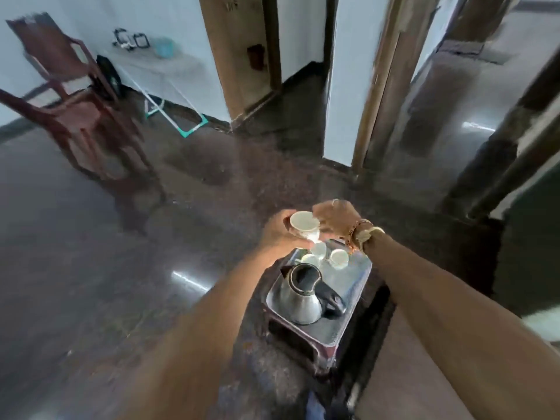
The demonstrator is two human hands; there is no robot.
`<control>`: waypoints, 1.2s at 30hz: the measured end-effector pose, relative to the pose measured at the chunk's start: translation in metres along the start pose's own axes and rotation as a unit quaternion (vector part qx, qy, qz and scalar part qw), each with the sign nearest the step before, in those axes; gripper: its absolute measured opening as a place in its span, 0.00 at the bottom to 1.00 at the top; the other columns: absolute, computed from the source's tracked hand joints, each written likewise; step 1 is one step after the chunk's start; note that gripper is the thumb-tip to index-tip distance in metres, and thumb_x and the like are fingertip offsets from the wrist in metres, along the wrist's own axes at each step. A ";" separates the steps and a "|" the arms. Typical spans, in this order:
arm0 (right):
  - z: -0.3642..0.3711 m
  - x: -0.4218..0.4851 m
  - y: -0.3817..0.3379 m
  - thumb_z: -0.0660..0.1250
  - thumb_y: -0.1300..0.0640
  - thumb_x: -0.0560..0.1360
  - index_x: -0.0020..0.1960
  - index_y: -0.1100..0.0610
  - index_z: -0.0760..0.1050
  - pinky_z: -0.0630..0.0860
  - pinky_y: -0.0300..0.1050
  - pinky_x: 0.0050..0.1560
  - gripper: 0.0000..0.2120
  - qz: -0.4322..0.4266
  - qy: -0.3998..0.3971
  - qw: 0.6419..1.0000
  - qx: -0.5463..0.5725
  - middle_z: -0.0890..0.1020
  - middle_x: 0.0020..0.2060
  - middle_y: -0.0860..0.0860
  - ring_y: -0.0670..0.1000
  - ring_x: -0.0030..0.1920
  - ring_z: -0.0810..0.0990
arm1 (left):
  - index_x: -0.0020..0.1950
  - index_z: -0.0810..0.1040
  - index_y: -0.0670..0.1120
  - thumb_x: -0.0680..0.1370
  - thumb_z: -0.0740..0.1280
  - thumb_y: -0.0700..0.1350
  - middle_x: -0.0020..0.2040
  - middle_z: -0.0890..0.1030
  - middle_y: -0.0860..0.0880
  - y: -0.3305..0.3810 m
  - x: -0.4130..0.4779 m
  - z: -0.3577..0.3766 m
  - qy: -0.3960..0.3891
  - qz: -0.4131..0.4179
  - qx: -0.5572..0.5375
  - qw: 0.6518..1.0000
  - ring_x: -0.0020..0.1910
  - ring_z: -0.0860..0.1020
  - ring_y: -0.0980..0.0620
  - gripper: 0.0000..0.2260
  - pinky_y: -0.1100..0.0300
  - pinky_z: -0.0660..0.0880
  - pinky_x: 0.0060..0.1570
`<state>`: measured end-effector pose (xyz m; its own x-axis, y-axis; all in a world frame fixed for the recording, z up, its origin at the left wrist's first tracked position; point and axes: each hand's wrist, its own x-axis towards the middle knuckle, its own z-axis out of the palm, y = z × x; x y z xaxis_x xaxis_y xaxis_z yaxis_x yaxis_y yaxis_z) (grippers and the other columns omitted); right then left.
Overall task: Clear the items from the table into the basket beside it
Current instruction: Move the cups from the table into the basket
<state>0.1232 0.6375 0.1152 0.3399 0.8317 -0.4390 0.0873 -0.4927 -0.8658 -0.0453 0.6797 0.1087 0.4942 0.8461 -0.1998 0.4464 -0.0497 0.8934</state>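
Left hand (281,231) above far left corner of tray (351,283), fingers wrapped round white cup (304,225) from left and beneath. Cup aloft, clear of tray, tipped with mouth toward camera. Right hand (338,218) just beside it, over far edge of tray, fingers curled down onto cup's right side; rim or handle, cannot tell through blur. Both hands thus on same cup, knuckles nearly meeting behind it. Watch (365,234) and bracelet on right wrist. Tray: steel, rectangular, seated on small dark table (303,348), covering most of top. Along far edge of tray, below hands, three cups (338,258), white, upright, close together, two toward far left corner and partly hidden by left hand, one nearer middle of far edge. Kettle (300,298) upright in near left part of tray, steel body, black handle out toward right edge, dark spout toward far left corner, well apart from right edge. Near right part of tray bare metal. Both forearms bare, reaching in from near side. Around table: dark polished floor (91,268) with light streaks. Far left, brown chair (69,95). Against back wall, white side table (163,71) with teal bowl (163,47) and small blurred objects. Wooden door frames beyond. Whole frame smeared by motion.
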 end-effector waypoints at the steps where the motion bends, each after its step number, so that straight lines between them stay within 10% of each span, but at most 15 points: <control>1: -0.007 0.007 0.003 0.66 0.60 0.78 0.62 0.64 0.76 0.82 0.59 0.54 0.15 0.005 0.014 1.000 0.008 0.81 0.50 0.57 0.57 0.48 0.82 | 0.61 0.78 0.45 0.57 0.84 0.36 0.53 0.83 0.50 0.004 0.009 0.006 -0.008 0.006 -0.007 1.000 0.50 0.79 0.53 0.34 0.61 0.75 0.53; 12: -0.044 0.038 0.055 0.68 0.63 0.71 0.48 0.50 0.84 0.82 0.45 0.42 0.11 0.063 0.146 0.979 -0.124 0.85 0.46 0.53 0.54 0.43 0.84 | 0.57 0.78 0.49 0.55 0.84 0.38 0.51 0.83 0.52 -0.017 0.085 0.075 -0.135 0.011 0.069 0.988 0.47 0.80 0.55 0.33 0.65 0.76 0.48; 17: -0.032 0.047 0.106 0.65 0.63 0.71 0.55 0.52 0.84 0.80 0.48 0.53 0.17 0.149 0.204 0.960 -0.119 0.85 0.50 0.54 0.58 0.52 0.83 | 0.58 0.83 0.48 0.58 0.80 0.34 0.48 0.85 0.52 -0.049 0.119 0.103 -0.263 0.026 0.113 0.958 0.47 0.81 0.65 0.29 0.66 0.76 0.47; 21: -0.018 0.067 0.145 0.65 0.62 0.72 0.58 0.50 0.83 0.74 0.42 0.56 0.18 0.201 0.243 0.941 -0.122 0.84 0.56 0.53 0.57 0.57 0.80 | 0.62 0.80 0.40 0.64 0.74 0.27 0.55 0.84 0.42 -0.075 0.142 0.116 -0.335 -0.048 0.131 0.932 0.52 0.81 0.49 0.27 0.57 0.76 0.52; 36: 0.022 0.129 0.239 0.63 0.62 0.74 0.56 0.49 0.83 0.66 0.35 0.46 0.17 0.280 0.271 0.916 -0.094 0.84 0.55 0.49 0.53 0.53 0.80 | 0.53 0.84 0.47 0.74 0.69 0.42 0.50 0.85 0.45 -0.159 0.186 0.175 -0.385 -0.115 0.256 0.879 0.51 0.82 0.45 0.09 0.51 0.80 0.53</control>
<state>0.1673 0.6329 -0.1537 0.7919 0.2115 -0.5729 -0.0993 -0.8810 -0.4626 0.1062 0.7522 -0.1414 0.6173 0.2655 -0.7405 0.7807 -0.3227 0.5351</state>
